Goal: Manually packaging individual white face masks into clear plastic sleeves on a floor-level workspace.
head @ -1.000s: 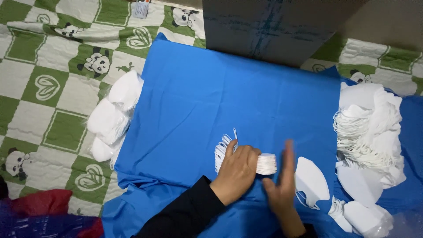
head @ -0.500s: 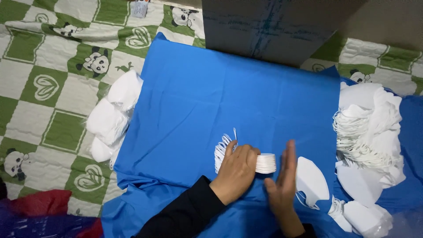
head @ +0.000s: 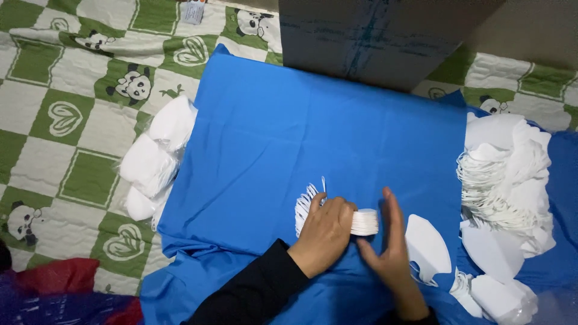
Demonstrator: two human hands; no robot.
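Our left hand [head: 323, 232] clamps the white folded mask stack [head: 361, 221], flat open right hand [head: 388, 256] squaring it; loose grip and we'd probably fan them over the blue cloth [head: 313, 126]

Very little has moved over the last second. The right hand [head: 390, 253], open and edge-on beside the stack of white masks [head: 363, 222], has drawn slightly in toward the stack's end, its fingertips now a touch higher. The left hand [head: 325, 235] has shifted barely at all on top of the stack, and the view itself has edged slightly.
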